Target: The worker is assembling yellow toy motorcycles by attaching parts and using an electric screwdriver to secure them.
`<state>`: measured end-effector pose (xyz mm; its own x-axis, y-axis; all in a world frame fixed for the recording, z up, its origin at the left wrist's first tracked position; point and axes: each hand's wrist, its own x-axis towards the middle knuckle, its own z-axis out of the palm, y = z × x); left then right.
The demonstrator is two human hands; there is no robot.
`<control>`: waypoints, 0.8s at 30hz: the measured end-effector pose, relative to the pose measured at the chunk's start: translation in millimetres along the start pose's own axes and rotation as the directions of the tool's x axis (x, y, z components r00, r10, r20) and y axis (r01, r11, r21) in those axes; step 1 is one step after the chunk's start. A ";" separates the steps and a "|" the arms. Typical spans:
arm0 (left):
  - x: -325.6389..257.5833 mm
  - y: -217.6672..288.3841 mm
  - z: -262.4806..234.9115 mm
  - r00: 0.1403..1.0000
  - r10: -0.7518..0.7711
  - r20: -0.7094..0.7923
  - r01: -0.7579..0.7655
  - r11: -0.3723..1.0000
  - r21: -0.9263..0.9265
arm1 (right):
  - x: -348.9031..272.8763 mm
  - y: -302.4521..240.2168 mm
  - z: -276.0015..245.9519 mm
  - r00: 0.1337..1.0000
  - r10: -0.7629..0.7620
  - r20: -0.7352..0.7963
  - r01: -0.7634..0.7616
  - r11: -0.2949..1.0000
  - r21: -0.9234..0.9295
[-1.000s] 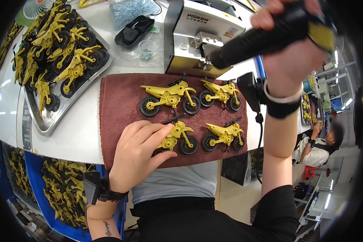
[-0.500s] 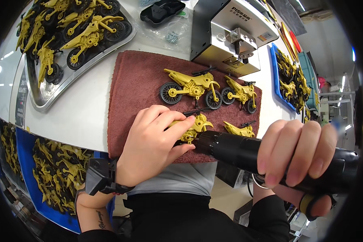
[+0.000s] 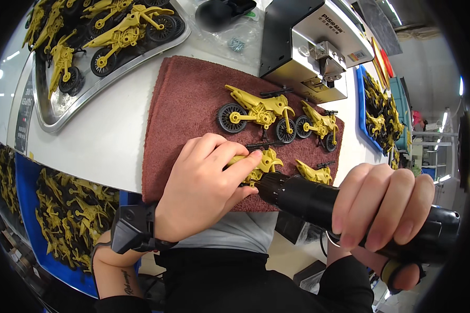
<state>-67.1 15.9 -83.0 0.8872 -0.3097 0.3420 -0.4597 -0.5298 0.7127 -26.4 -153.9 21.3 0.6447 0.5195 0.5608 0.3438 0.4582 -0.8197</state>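
My left hand presses a yellow toy motorcycle onto a brown towel, its thumb and fingers gripping the toy's body. In my right hand is a black electric screwdriver, held lengthwise with the fingers wrapped over its barrel. The driver's nose meets the toy's side close to my left thumb; the tip itself is hidden. Two more toy motorcycles with black wheels, a larger one and a smaller one, lie beyond on the towel. Another yellow toy is partly covered by the screwdriver.
A metal tray full of toy motorcycles stands at the far left. Behind the towel sits a boxy machine, beside a plastic bag with small screws. Blue bins of yellow toys stand at the lower left and right.
The towel, toys and machine have shifted slightly right in the picture as the view moved. Both hands keep their grips, and the screwdriver's nose stays against the toy.
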 end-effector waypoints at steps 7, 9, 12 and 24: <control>-0.1 2.0 1.3 1.000 -0.004 0.005 0.004 1.000 0.008 | 9.3 -6.7 -15.8 0.941 0.124 0.314 -0.115 0.992 -0.049; -1.4 0.4 -0.2 1.000 0.011 0.013 -0.012 0.999 0.036 | 9.5 -2.3 -16.5 0.940 0.110 0.324 -0.100 0.994 -0.046; -3.4 -0.4 1.9 1.000 0.012 0.016 -0.013 0.998 0.063 | 5.6 -8.5 -14.0 0.963 0.105 0.249 -0.103 0.994 -0.019; -1.0 -0.3 4.6 0.999 0.020 -0.040 -0.019 0.999 0.045 | 67.8 -48.5 -99.1 0.962 -0.084 -0.258 0.048 0.988 -0.145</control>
<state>-68.0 12.7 -86.4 0.8785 -0.2884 0.3809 -0.4775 -0.5586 0.6782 68.3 -212.4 87.5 0.7678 0.2753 0.5785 0.4693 0.3732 -0.8003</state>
